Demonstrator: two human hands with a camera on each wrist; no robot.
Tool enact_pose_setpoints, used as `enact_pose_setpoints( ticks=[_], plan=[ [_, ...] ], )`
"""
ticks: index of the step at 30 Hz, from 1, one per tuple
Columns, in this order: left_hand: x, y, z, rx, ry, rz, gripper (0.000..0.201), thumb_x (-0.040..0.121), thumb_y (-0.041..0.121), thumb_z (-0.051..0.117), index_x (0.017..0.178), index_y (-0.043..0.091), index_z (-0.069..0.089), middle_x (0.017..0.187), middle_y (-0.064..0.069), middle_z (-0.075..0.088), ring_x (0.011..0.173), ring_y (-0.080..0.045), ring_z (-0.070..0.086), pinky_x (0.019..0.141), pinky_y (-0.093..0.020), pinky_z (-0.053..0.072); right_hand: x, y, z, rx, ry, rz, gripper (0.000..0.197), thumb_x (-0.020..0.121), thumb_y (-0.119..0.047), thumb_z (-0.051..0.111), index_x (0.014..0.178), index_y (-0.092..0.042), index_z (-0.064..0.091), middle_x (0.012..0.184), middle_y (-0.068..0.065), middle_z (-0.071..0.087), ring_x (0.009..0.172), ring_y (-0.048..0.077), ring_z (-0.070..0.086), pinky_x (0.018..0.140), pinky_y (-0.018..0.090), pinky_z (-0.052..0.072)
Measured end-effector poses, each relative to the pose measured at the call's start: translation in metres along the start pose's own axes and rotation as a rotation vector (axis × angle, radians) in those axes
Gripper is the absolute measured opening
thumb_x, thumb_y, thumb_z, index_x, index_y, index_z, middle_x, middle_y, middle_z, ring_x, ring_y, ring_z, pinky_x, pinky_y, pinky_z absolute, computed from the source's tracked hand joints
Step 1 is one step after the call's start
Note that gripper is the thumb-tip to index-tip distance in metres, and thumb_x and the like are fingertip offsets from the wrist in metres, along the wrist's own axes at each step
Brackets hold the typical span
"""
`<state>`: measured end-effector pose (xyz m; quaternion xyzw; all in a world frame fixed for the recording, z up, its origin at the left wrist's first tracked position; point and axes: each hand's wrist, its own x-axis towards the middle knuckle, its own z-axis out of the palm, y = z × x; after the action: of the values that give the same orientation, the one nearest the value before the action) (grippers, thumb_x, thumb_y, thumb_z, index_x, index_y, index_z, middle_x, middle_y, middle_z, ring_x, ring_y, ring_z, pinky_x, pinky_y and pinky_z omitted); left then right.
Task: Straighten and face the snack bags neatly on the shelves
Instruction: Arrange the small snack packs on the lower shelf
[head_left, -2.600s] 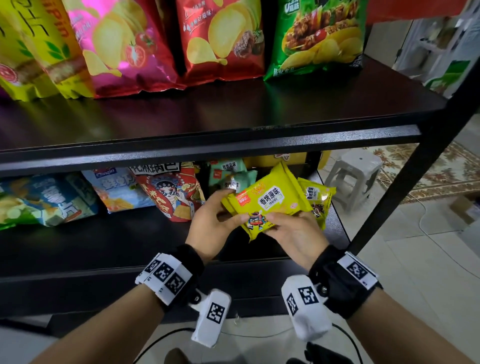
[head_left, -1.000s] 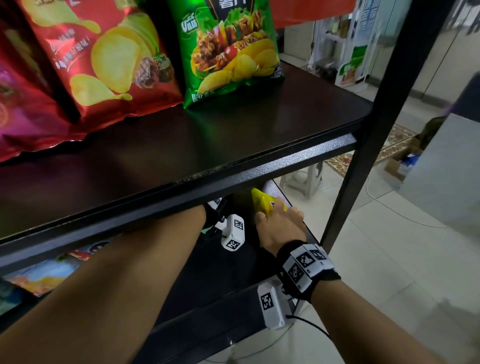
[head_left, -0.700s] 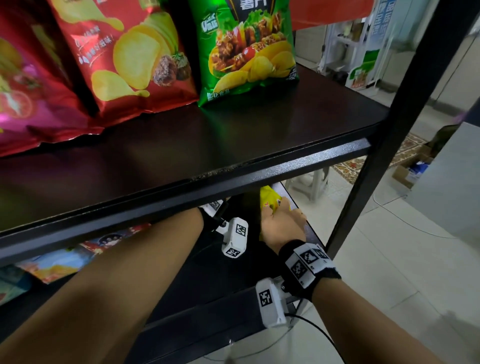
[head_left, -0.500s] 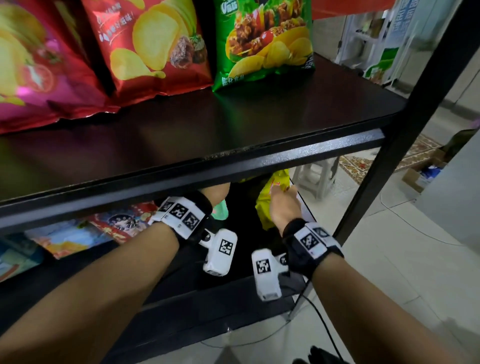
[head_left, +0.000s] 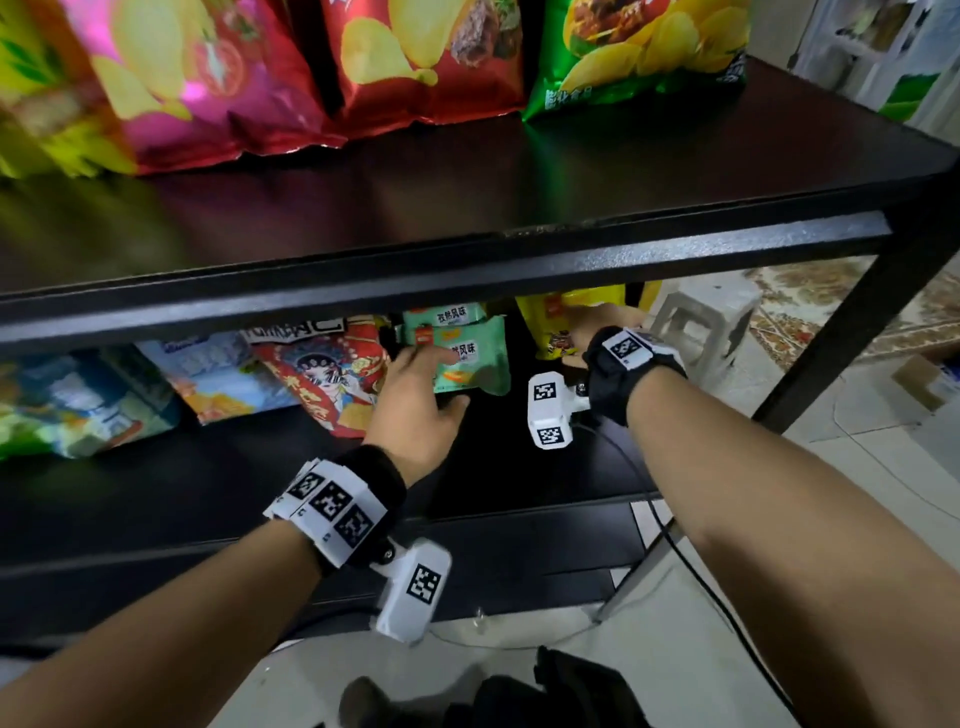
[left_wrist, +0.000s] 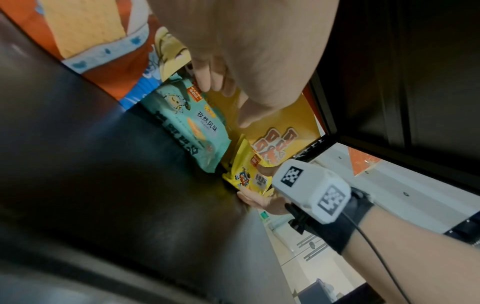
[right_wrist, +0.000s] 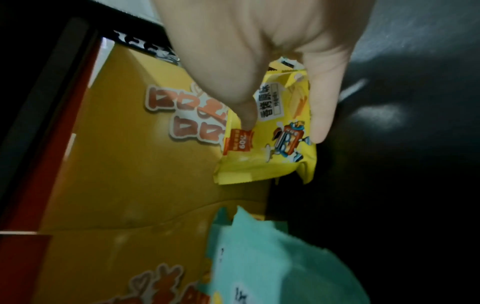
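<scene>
- Right hand (right_wrist: 259, 61): thumb and fingers pinch the small yellow snack bag (right_wrist: 280, 127), which stands on the lower shelf (head_left: 519, 467) against a large yellow bag (right_wrist: 145, 154) behind it.
- Left hand (head_left: 415, 400): fingers loosely spread across the front of the mint-green snack bag (head_left: 467, 353), just left of the right hand (whether it grips or merely touches cannot be told).
- Suggested technique: seat the yellow bag's bottom seam flat before letting go, label turned outward; a light pack like this is likely to tip if freed while leaning.
- Then bring the green bag level with it, fronts in one line.
</scene>
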<state>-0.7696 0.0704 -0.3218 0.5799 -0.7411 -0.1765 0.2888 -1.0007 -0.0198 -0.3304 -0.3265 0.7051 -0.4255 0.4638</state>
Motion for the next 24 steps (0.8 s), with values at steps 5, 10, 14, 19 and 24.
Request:
enact_pose_setpoints(
  ticks=[5, 10, 14, 19, 24],
  plan=[
    [-0.013, -0.006, 0.001, 0.011, -0.081, -0.103, 0.056, 0.089, 0.014, 0.071, 0.14, 0.01, 0.049, 0.142, -0.009, 0.048, 0.133, -0.025, 0.046, 0.108, -0.024, 0.033, -0.011, -0.008, -0.005, -0.2, 0.175, 0.042, 0.047, 0.1, -0.038, 0.048, 0.139, -0.012, 0.05, 0.14, 0.019, 0.052, 0.124, 0.037, 0.052, 0.101, 0.044, 0.046],
    [-0.016, -0.012, 0.008, 0.03, -0.2, -0.205, 0.071, 0.092, 0.022, 0.069, 0.151, 0.004, 0.033, 0.155, -0.011, 0.037, 0.144, -0.027, 0.034, 0.116, -0.032, 0.028, -0.032, 0.022, 0.016, -0.249, 0.353, -0.172, 0.053, 0.094, -0.039, 0.06, 0.129, -0.002, 0.046, 0.12, 0.014, 0.055, 0.096, 0.033, 0.06, 0.072, 0.035, 0.051],
    [-0.015, -0.013, 0.019, 0.018, -0.24, -0.234, 0.07, 0.091, 0.021, 0.069, 0.149, 0.003, 0.035, 0.155, -0.011, 0.035, 0.143, -0.028, 0.035, 0.111, -0.024, 0.027, -0.048, 0.046, 0.045, -0.395, 0.106, -0.428, 0.019, 0.098, -0.015, 0.052, 0.102, -0.003, 0.067, 0.107, 0.016, 0.068, 0.102, 0.033, 0.061, 0.087, 0.034, 0.045],
    [-0.013, -0.019, 0.025, -0.054, -0.185, -0.275, 0.063, 0.089, 0.019, 0.071, 0.145, 0.007, 0.043, 0.145, -0.008, 0.046, 0.134, -0.025, 0.045, 0.096, -0.015, 0.028, -0.041, 0.039, 0.065, -0.578, -0.092, -0.332, 0.028, 0.1, -0.023, 0.051, 0.102, 0.002, 0.065, 0.111, 0.02, 0.067, 0.108, 0.036, 0.061, 0.084, 0.034, 0.044],
    [-0.019, -0.033, 0.028, -0.181, -0.126, -0.32, 0.066, 0.09, 0.018, 0.072, 0.148, 0.012, 0.04, 0.148, -0.009, 0.048, 0.135, -0.025, 0.046, 0.106, -0.023, 0.035, -0.042, 0.044, 0.062, -0.557, -0.108, -0.358, 0.012, 0.089, -0.013, 0.063, 0.091, -0.005, 0.071, 0.101, 0.013, 0.072, 0.098, 0.029, 0.066, 0.075, 0.028, 0.047]
  ],
)
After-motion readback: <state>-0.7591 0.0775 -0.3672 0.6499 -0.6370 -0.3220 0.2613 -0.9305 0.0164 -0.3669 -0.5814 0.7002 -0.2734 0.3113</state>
